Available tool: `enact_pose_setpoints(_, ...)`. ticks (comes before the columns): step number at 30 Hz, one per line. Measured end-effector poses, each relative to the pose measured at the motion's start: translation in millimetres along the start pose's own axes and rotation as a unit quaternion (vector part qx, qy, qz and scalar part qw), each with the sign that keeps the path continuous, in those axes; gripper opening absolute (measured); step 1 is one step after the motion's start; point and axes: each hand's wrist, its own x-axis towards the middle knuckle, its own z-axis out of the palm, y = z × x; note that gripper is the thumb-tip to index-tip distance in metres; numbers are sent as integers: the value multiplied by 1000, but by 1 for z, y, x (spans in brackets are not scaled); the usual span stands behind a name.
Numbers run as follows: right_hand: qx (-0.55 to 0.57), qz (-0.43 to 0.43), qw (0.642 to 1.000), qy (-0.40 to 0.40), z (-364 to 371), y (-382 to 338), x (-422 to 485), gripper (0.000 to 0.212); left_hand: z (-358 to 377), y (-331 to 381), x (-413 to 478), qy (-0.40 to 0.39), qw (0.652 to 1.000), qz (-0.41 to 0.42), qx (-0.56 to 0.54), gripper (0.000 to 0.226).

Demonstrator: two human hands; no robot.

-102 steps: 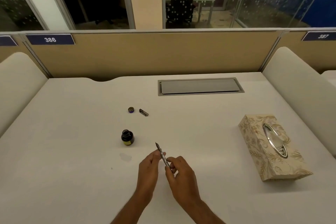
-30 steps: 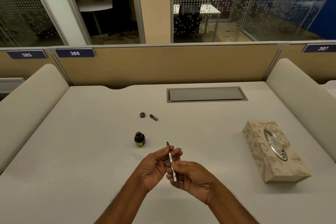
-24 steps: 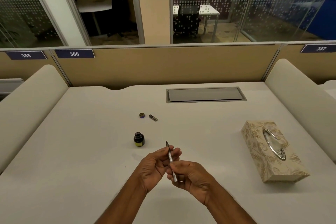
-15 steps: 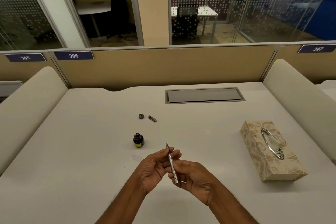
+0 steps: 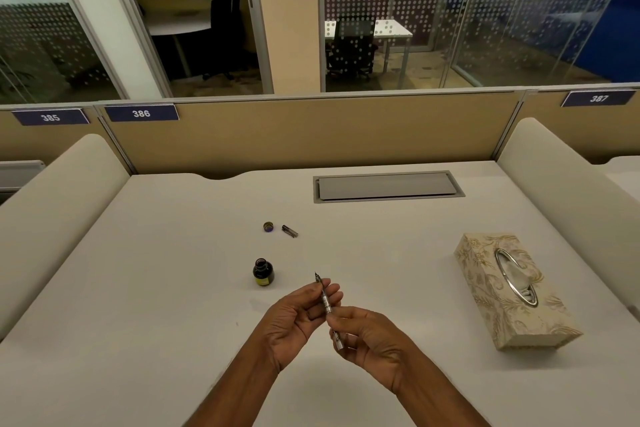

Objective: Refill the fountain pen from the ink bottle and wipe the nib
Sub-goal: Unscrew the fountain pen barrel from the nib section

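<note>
Nearest, both hands hold the pen point(image 5: 326, 302) above the counter point(image 5: 138, 288), nib pointing away: right hand point(image 5: 367, 336) fingers pinch its rear end, left hand point(image 5: 298, 314) fingers grip near the nib. Just beyond stands the bottle point(image 5: 263, 272), already open; its cap point(image 5: 268, 227) and a small dark pen part point(image 5: 290, 231) lie farther back. Whether the pen is filled cannot be told. Wiping looks undone, the tissue box point(image 5: 512, 291) lying well off to the right.

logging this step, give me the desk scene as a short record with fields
pen: slim silver fountain pen section, nib up, held over the white desk
left hand: grips the nib end
right hand: grips the rear end
ink: small dark glass ink bottle, open
cap: round bottle cap, behind bottle
tissues: floral patterned tissue box, right side
</note>
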Motion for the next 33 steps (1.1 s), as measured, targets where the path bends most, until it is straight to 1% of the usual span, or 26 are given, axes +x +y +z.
enact_pose_setpoints(3,53,17,998,-4,1,1,0,25,0,0,0,1,1000,3,-1,32)
enact_pose_setpoints(7,76,5,997,9,2,0,0,27,1,1,0,3,1000,9,-4,36)
enact_pose_setpoints(11,108,24,994,21,5,0,0,25,4,2,-1,5,1000,15,4,40)
enact_pose_setpoints(16,151,13,988,39,6,-2,1,10,3,3,-1,11,1000,19,-7,32)
enact_pose_setpoints(20,176,19,983,40,7,-3,0,9,5,2,0,11,1000,21,-6,38)
enact_pose_setpoints(25,184,26,982,37,7,-6,-2,15,6,1,1,11,1000,20,-8,41)
enact_pose_setpoints(27,196,26,980,35,5,-7,-2,20,7,1,1,10,1000,20,-10,38)
enact_pose_setpoints(30,178,20,983,39,4,-7,-2,28,9,1,1,12,1000,20,-5,30)
enact_pose_setpoints(33,185,33,982,33,4,-8,-3,26,9,3,0,11,1000,19,1,38)
